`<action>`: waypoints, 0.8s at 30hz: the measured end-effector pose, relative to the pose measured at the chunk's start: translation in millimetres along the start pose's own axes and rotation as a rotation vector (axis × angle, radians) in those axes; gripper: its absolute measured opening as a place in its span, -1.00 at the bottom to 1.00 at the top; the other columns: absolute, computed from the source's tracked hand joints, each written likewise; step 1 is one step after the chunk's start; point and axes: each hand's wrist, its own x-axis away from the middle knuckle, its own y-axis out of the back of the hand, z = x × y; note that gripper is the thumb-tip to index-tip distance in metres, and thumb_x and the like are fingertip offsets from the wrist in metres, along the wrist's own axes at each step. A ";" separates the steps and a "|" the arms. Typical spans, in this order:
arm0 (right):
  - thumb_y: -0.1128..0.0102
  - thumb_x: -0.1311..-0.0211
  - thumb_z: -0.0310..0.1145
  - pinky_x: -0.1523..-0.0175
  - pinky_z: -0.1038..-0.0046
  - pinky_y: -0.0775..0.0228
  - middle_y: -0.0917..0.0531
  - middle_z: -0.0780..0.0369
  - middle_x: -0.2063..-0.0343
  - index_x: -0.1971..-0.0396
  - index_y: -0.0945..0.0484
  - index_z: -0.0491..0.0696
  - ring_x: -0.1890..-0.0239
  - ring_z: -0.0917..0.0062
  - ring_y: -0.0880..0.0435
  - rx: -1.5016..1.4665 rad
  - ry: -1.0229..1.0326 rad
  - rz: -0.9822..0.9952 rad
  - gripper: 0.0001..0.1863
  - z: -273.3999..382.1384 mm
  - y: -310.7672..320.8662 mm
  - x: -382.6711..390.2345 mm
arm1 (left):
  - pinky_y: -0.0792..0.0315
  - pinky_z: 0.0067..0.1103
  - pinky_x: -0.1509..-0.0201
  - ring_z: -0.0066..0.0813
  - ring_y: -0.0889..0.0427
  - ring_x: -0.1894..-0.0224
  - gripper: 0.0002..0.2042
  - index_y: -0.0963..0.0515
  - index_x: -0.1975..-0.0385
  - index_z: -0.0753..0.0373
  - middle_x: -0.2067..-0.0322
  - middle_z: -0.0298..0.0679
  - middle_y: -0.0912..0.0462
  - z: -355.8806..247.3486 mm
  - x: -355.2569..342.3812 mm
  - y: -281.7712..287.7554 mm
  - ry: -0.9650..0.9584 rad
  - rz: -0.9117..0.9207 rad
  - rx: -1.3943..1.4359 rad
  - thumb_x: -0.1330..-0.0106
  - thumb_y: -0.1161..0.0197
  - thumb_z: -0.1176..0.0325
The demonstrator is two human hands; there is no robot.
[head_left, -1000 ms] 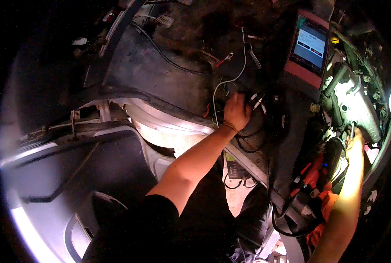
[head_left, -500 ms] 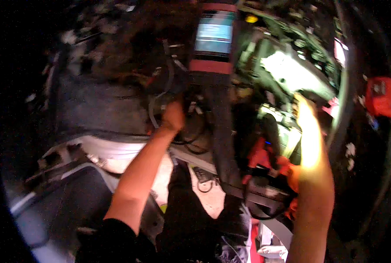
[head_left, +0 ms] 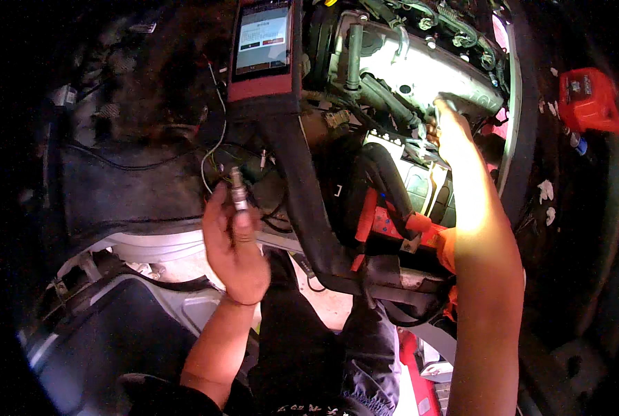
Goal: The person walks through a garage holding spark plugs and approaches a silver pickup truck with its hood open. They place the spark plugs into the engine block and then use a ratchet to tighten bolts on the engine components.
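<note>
My left hand (head_left: pixel 234 249) is held palm up over the front edge of the engine bay. Its thumb and fingers close on a spark plug (head_left: pixel 238 191), which points away from me, slightly blurred. Stretched over the engine at the right, my right hand (head_left: pixel 452 135) has curled fingers beside the brightly lit metal engine cover (head_left: pixel 427 69). Whatever it grips is lost in glare and shadow. Just beyond the left hand, a thin cable (head_left: pixel 216 149) and a small pale cylinder (head_left: pixel 263 159) lie on a dark surface.
A red-framed tablet (head_left: pixel 262 87) with a lit screen stands at the back. Near my right forearm, red clamps (head_left: pixel 375 222) with thick black cables sit by a pale-topped battery (head_left: pixel 415 182). A red box-shaped item (head_left: pixel 590 100) lies far right.
My left hand has come back toward me from among the cables, and the spark plug now shows in it. My right hand stays by the engine cover. The whole view has shifted.
</note>
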 end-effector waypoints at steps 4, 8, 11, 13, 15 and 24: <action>-0.05 -0.32 -0.11 0.50 0.50 -0.40 -0.63 0.25 0.42 0.25 -0.52 -0.06 0.58 0.57 -0.54 -0.063 -0.038 0.088 -0.70 -5.4 -18.6 3.0 | -0.40 -0.51 -0.12 -0.33 -0.53 -0.01 -0.62 -0.29 -0.20 0.41 -0.09 -0.05 -0.46 -16.3 -43.1 -36.9 -0.342 0.265 -0.237 -0.44 -0.01 0.43; -0.12 -0.29 -0.14 0.63 0.51 -0.37 -0.50 0.27 0.59 0.31 -0.49 -0.10 0.63 0.57 -0.50 0.036 0.062 -0.031 -0.71 -9.2 12.0 -17.3 | -0.45 -0.30 0.00 0.05 -0.55 0.06 -0.64 -0.40 -0.12 0.30 0.08 0.04 -0.55 -15.3 -80.5 -96.4 -0.543 0.329 -0.344 -0.30 -0.12 0.52; -0.16 -0.25 -0.13 0.63 0.50 -0.36 -0.51 0.25 0.60 0.37 -0.49 -0.16 0.70 0.58 -0.46 -0.044 0.030 -0.014 -0.66 -14.9 8.2 -16.4 | -0.45 -0.26 0.06 0.04 -0.54 0.13 -0.64 -0.41 -0.10 0.28 0.16 0.01 -0.56 -10.7 -82.8 -102.2 -0.530 0.361 -0.459 -0.28 -0.12 0.52; -0.09 -0.27 -0.08 0.62 0.45 -0.37 -0.57 0.20 0.56 0.37 -0.50 -0.14 0.69 0.55 -0.49 -0.191 -0.055 0.099 -0.64 -7.7 2.8 -3.9 | -0.45 -0.26 0.09 0.03 -0.54 0.15 -0.64 -0.42 -0.09 0.27 0.19 0.00 -0.56 -15.6 -78.7 -98.7 -0.532 0.359 -0.536 -0.27 -0.12 0.53; -0.09 -0.26 -0.09 0.61 0.46 -0.37 -0.57 0.21 0.55 0.35 -0.51 -0.15 0.67 0.55 -0.51 -0.182 -0.105 0.033 -0.64 -5.9 -3.0 -1.8 | -0.45 -0.26 0.10 0.03 -0.54 0.15 -0.64 -0.42 -0.08 0.26 0.21 0.00 -0.56 -16.3 -81.4 -99.0 -0.522 0.369 -0.585 -0.26 -0.12 0.53; -0.21 -0.17 -0.13 0.62 0.40 -0.36 -0.56 0.21 0.58 0.34 -0.52 -0.25 0.66 0.50 -0.52 -0.200 -0.063 -0.006 -0.60 -3.8 -1.0 3.4 | -0.46 -0.26 0.09 0.02 -0.55 0.16 -0.66 -0.42 -0.03 0.29 0.21 -0.01 -0.56 -12.4 -83.0 -103.0 -0.573 0.350 -0.615 -0.24 -0.14 0.50</action>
